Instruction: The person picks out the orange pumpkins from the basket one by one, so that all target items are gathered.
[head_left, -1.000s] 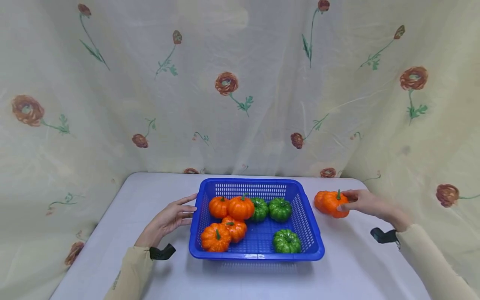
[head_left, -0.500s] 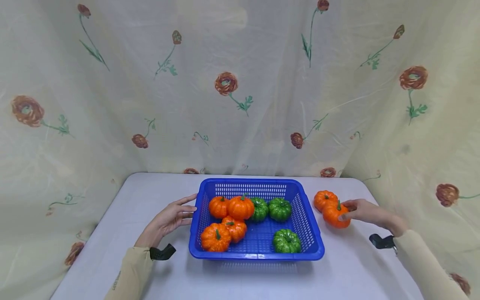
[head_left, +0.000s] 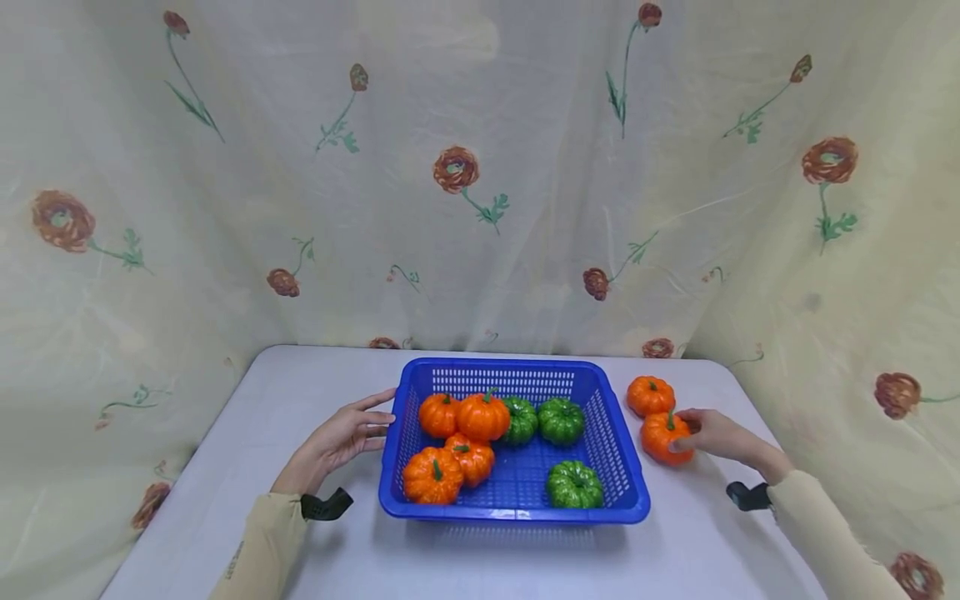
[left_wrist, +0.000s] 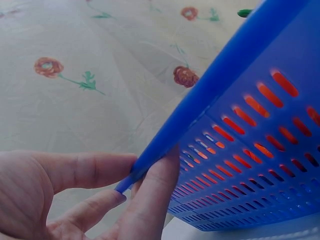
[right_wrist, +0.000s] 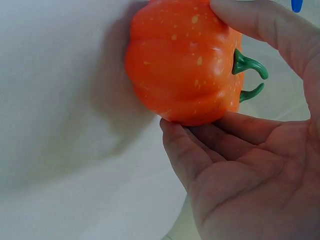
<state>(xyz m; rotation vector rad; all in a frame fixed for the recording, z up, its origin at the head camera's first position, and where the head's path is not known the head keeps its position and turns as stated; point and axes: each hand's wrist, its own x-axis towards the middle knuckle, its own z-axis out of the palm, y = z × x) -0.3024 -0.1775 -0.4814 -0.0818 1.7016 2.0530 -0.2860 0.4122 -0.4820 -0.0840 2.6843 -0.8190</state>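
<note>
My right hand grips a small orange pumpkin on the white table, right of the blue basket. In the right wrist view, thumb and fingers lie on opposite sides of this pumpkin, its green stem towards the palm. Just behind it sits a second orange pumpkin. At the left end of the blue basket, my left hand holds the rim; the left wrist view has the rim between its fingers. Several orange pumpkins fill the basket's left side, with green pumpkins on its right.
A flowered cloth hangs behind the white table and along both sides. Dark wrist mounts sit on both arms. The basket's perforated wall stands between the pumpkins inside and those on the right.
My right hand has brought its orange pumpkin nearer the front and slightly left, so the pumpkin behind shows more fully. The left hand and basket stay put.
</note>
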